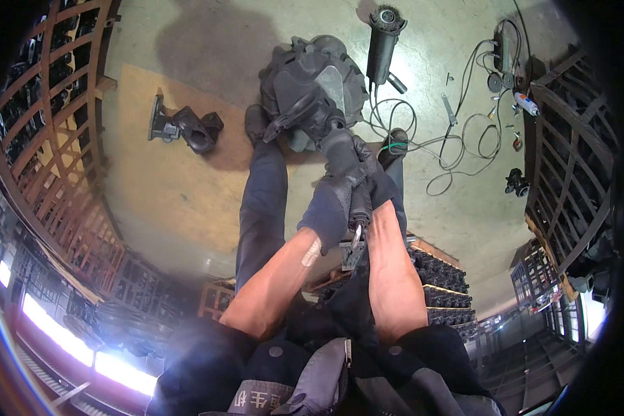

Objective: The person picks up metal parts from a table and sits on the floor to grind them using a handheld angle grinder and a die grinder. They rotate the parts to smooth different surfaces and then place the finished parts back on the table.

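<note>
My left hand (pixel 328 206), in a dark glove, is closed round the rear part of an angle grinder (pixel 341 156). My right hand (pixel 376 173), gloved too, grips the same body from the right side. The grinder's guarded head points away from me, over a large dark metal casting (pixel 291 80) with a scalloped rim. That casting rests on the floor between and just beyond my feet. Where the disc meets the metal is hidden by the guard and head.
A second power tool (pixel 381 59) with a round brush-like end lies beyond my right foot. Its cables (pixel 457 163) loop across the floor to a power strip (pixel 504 62). Small dark castings (pixel 195 130) lie left. Slatted metal cages (pixel 55 125) stand on both sides.
</note>
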Available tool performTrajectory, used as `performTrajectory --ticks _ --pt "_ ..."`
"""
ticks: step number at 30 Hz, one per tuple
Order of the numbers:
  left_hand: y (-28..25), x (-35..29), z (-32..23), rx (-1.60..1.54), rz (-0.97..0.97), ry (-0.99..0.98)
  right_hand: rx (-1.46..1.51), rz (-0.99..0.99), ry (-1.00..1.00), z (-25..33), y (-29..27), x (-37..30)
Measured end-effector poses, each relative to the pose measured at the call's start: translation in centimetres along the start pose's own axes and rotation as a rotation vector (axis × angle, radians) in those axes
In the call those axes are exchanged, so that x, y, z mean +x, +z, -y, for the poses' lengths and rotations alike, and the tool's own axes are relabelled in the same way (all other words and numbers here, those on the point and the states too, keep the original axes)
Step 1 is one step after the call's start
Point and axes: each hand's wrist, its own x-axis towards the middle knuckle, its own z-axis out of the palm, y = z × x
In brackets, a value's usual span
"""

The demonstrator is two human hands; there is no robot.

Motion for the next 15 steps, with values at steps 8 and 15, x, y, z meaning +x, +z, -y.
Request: performTrajectory --ticks 8,15 --pt "3.3 -4.6 -0.7 -0.297 0.017 0.041 -0.175 0.009 -0.03 -0.3 -2.2 -2.4" --pt "10.2 -6.7 8.4 -0.038 -0.055 0.441 -0.318 0.027 -0.202 1.3 2.9 -17.1"
